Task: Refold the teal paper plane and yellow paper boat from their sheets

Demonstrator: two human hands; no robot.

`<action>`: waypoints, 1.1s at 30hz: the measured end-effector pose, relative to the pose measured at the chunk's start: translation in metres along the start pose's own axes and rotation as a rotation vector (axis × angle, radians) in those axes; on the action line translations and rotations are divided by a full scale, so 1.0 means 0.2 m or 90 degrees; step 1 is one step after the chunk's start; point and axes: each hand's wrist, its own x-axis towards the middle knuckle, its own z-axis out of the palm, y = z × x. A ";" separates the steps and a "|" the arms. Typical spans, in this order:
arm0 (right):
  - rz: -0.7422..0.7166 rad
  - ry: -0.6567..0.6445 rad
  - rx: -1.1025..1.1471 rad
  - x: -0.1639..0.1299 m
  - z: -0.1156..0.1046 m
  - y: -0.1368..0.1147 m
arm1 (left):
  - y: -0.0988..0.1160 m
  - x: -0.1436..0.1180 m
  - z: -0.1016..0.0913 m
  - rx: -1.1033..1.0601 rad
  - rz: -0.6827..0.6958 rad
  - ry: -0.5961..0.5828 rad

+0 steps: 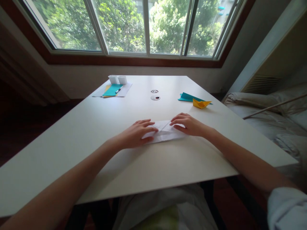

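Note:
A folded sheet of white paper (165, 133) lies flat on the white table, with crease lines running across its middle. On its left end rests my left hand (141, 132), fingers spread and touching the paper. My right hand (186, 124) lies over the right end with its fingers apart, the tips on the paper near the upper edge. Neither hand grips the sheet; both press it from above. Parts of both ends are hidden under the hands.
To the right sit a yellow paper boat (200, 103) and a teal folded paper plane (190, 97). Two round discs (155, 97) lie mid-table. At the far left are teal paper (113, 90), a pen (119, 90) and white folded blocks (117, 80). A couch (254, 105) stands right of the table.

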 end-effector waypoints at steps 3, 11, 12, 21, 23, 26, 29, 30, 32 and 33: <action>-0.028 -0.066 0.009 0.01 0.02 -0.05 | 0.02 0.00 0.00 -0.012 -0.012 -0.068; -0.002 -0.131 0.054 0.01 0.05 -0.06 | 0.01 0.00 -0.02 -0.035 -0.044 -0.080; 0.007 -0.128 0.047 0.01 0.05 -0.07 | 0.02 0.01 -0.01 -0.036 -0.049 -0.068; 0.072 -0.064 -0.045 0.04 0.12 -0.14 | 0.13 0.07 0.11 0.004 -0.164 0.025; 0.073 -0.069 -0.036 0.04 0.12 -0.13 | 0.12 0.06 0.11 0.017 -0.181 -0.007; 0.074 -0.084 -0.028 0.03 0.13 -0.12 | 0.11 0.06 0.11 0.029 -0.195 -0.050; 0.076 -0.136 -0.032 0.03 0.14 -0.14 | 0.12 0.05 0.11 0.035 -0.205 -0.065; 0.081 -0.158 -0.034 0.03 0.15 -0.15 | 0.12 0.05 0.11 0.035 -0.208 -0.071; 0.093 -0.189 -0.035 0.04 0.16 -0.16 | 0.13 0.05 0.12 0.035 -0.215 -0.081; 0.099 -0.199 -0.034 0.04 0.16 -0.16 | 0.13 0.05 0.12 0.036 -0.218 -0.086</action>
